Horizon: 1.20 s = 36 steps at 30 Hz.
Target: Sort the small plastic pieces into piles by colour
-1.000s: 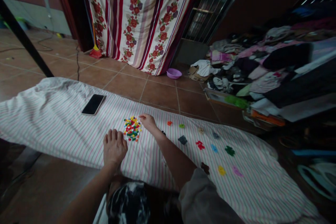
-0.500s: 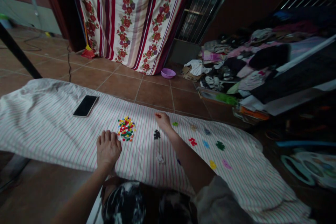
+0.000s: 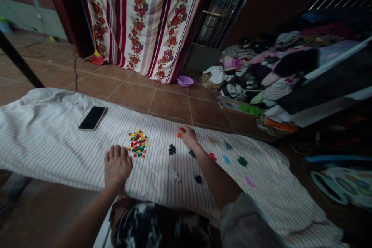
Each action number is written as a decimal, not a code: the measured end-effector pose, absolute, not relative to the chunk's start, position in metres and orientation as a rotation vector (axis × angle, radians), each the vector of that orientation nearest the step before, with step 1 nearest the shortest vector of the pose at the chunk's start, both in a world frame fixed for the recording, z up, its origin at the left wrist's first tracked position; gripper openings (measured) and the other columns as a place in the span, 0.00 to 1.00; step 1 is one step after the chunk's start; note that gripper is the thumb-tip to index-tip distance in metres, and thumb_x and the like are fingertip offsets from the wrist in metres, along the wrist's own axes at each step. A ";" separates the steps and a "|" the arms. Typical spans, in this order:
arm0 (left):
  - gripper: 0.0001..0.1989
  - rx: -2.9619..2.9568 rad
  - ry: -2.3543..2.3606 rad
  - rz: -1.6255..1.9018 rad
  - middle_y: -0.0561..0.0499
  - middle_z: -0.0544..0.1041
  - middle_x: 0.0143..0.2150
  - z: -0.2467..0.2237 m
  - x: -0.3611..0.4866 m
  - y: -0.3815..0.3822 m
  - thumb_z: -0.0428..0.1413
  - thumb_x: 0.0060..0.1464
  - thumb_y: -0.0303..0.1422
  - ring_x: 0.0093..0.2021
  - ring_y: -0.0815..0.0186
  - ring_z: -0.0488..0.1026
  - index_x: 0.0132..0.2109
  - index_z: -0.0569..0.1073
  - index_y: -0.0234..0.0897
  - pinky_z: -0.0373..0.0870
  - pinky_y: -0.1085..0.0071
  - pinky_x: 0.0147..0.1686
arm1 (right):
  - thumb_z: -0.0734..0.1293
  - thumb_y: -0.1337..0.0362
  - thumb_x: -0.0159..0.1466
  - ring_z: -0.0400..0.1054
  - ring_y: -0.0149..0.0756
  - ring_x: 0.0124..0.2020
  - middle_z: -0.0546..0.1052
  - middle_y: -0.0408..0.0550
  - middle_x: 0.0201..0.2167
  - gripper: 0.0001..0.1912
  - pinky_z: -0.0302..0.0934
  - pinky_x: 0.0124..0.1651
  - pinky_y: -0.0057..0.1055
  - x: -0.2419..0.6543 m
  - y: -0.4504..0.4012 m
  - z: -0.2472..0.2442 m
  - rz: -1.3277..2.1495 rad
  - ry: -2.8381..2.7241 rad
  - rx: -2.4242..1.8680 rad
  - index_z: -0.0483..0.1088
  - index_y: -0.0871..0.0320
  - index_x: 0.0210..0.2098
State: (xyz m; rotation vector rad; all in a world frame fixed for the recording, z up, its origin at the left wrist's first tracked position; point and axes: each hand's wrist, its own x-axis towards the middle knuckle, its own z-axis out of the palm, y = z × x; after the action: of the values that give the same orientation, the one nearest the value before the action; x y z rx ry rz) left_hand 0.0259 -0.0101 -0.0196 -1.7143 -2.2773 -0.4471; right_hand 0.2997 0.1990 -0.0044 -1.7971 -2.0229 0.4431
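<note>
My left hand (image 3: 117, 166) lies palm down on the striped cloth (image 3: 66, 155), fingers extended, holding nothing, beside a mixed pile of small colourful pieces (image 3: 138, 143). Bent over the far part of the cloth, my right hand (image 3: 188, 136) has its fingers closed near small orange pieces (image 3: 179, 135); whether anything is between the fingertips is too small to tell. Near its forearm lie single-colour groups: black (image 3: 172, 149), white (image 3: 175, 176), dark purple (image 3: 198, 179), red (image 3: 213, 156), blue (image 3: 226, 159), dark green (image 3: 242, 161) and pink (image 3: 249, 181).
A phone (image 3: 93, 118) lies on the cloth at the left. Beyond the cloth, a purple basin (image 3: 185, 81) stands on the tiled floor before a floral curtain (image 3: 148, 19). Heaped clothes (image 3: 270, 62) fill the right back.
My right hand has moved right, and orange pieces now show beside its fingertips. The dark purple group has come into view by the forearm, while the yellow one is mostly hidden. My left hand stays resting.
</note>
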 end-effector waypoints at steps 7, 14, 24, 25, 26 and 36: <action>0.15 -1.718 -2.292 -0.477 0.37 0.72 0.51 -0.021 0.026 -0.009 0.45 0.58 0.33 0.58 0.49 0.62 0.46 0.72 0.34 0.57 0.53 0.56 | 0.59 0.72 0.61 0.71 0.36 0.46 0.80 0.48 0.41 0.15 0.60 0.52 0.29 0.298 0.194 -0.008 0.411 -2.154 -1.752 0.78 0.56 0.37; 0.15 -1.713 -2.306 -0.467 0.38 0.72 0.51 -0.020 0.026 -0.009 0.44 0.58 0.33 0.58 0.49 0.63 0.45 0.72 0.34 0.57 0.53 0.57 | 0.56 0.75 0.60 0.71 0.35 0.48 0.79 0.49 0.45 0.21 0.61 0.53 0.28 0.302 0.194 -0.009 0.470 -2.113 -1.757 0.78 0.57 0.42; 0.15 -1.702 -2.280 -0.475 0.39 0.72 0.52 -0.024 0.024 -0.009 0.45 0.58 0.34 0.59 0.50 0.62 0.45 0.72 0.35 0.57 0.53 0.57 | 0.57 0.76 0.59 0.71 0.36 0.49 0.79 0.50 0.46 0.22 0.61 0.54 0.30 0.304 0.194 -0.010 0.462 -2.122 -1.760 0.76 0.57 0.46; 0.15 -1.706 -2.280 -0.475 0.39 0.72 0.52 -0.024 0.025 -0.009 0.44 0.58 0.34 0.59 0.50 0.62 0.45 0.72 0.35 0.57 0.53 0.57 | 0.57 0.75 0.60 0.71 0.37 0.49 0.79 0.51 0.46 0.22 0.60 0.54 0.30 0.303 0.194 -0.009 0.426 -2.127 -1.770 0.76 0.57 0.46; 0.15 -1.710 -2.280 -0.474 0.39 0.72 0.52 -0.023 0.025 -0.009 0.44 0.58 0.33 0.59 0.49 0.62 0.45 0.72 0.34 0.57 0.53 0.57 | 0.57 0.75 0.60 0.70 0.37 0.50 0.78 0.52 0.46 0.21 0.60 0.55 0.30 0.302 0.194 -0.008 0.384 -2.135 -1.772 0.76 0.58 0.47; 0.15 -1.721 -2.328 -0.483 0.38 0.71 0.52 -0.017 0.027 -0.009 0.43 0.59 0.33 0.59 0.49 0.62 0.44 0.72 0.33 0.57 0.53 0.57 | 0.59 0.73 0.64 0.70 0.36 0.48 0.78 0.50 0.45 0.17 0.60 0.54 0.31 0.221 0.179 0.002 0.422 -2.398 -1.309 0.76 0.57 0.45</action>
State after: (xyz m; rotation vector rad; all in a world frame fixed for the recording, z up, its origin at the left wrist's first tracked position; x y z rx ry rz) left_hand 0.0270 -0.0094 -0.0167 -1.7205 -2.3277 -0.4828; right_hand 0.2214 0.1792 0.0018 -1.3093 -2.3976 0.4225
